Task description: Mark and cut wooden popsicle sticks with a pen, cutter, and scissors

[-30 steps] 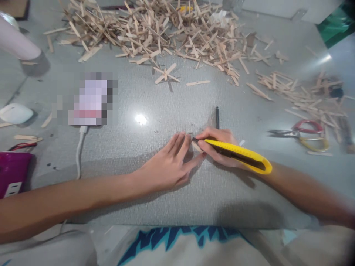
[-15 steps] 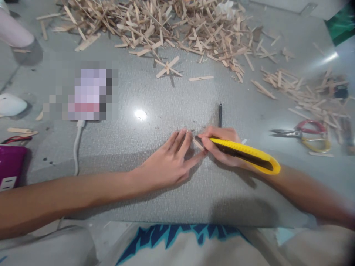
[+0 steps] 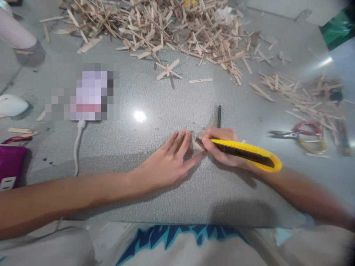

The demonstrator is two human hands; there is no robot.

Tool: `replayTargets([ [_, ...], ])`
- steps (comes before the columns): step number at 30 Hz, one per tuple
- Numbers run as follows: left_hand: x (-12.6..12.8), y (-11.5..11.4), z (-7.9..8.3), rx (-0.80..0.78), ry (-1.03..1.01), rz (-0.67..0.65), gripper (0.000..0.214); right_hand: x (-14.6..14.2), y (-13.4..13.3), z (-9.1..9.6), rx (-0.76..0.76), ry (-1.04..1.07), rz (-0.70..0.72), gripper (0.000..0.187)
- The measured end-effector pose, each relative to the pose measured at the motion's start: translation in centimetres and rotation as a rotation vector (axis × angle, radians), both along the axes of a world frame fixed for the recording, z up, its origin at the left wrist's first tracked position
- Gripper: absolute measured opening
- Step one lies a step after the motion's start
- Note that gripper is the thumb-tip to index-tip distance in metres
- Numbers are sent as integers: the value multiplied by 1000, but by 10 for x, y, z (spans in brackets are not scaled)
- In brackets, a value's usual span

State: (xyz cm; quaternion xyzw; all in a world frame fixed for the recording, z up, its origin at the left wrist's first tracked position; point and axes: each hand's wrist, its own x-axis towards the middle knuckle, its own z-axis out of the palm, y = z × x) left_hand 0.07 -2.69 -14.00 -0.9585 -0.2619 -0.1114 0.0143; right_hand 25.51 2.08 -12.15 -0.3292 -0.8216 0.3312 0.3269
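Observation:
My right hand (image 3: 222, 146) is closed around a yellow and black utility knife (image 3: 244, 152), its tip pointing left onto a short piece of wooden stick (image 3: 198, 145) on the grey table (image 3: 138, 166). My left hand (image 3: 172, 160) lies flat beside it, fingers stretched out, with the fingertips pressing on the stick. Most of the stick is hidden by my fingers.
A big heap of wooden sticks (image 3: 166, 26) covers the far side, with a smaller scatter (image 3: 305, 92) to the right. Scissors (image 3: 302, 135) lie right of my hand, a black pen (image 3: 219, 115) just beyond it. A blurred device with a white cable (image 3: 77, 147) and a purple box (image 3: 9, 166) sit left.
Both hands stay in place on the stick; the knife has shifted only slightly. The view has drifted a little.

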Motion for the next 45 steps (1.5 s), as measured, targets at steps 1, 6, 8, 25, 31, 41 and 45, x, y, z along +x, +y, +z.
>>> replayTargets([
  [1,0,0,0,-1,-3,-7,82,0,0,-1,-8,4,5,29],
  [6,-2,1,1,1,-14,0,77,4,1,-8,17,19,20,16],
  [8,-3,1,1,14,-15,-2,77,5,2,-9,24,8,18,13],
  [25,0,0,7,69,25,77,73,24,16,20,380,-255,-54,18],
  [31,-2,1,11,299,85,193,44,49,33,39,796,-1036,37,43],
  [41,-20,31,23,6,39,285,31,44,31,52,227,-1192,-395,29],
  [45,-23,39,13,12,7,340,30,43,20,65,-6,-1258,-301,38],
])
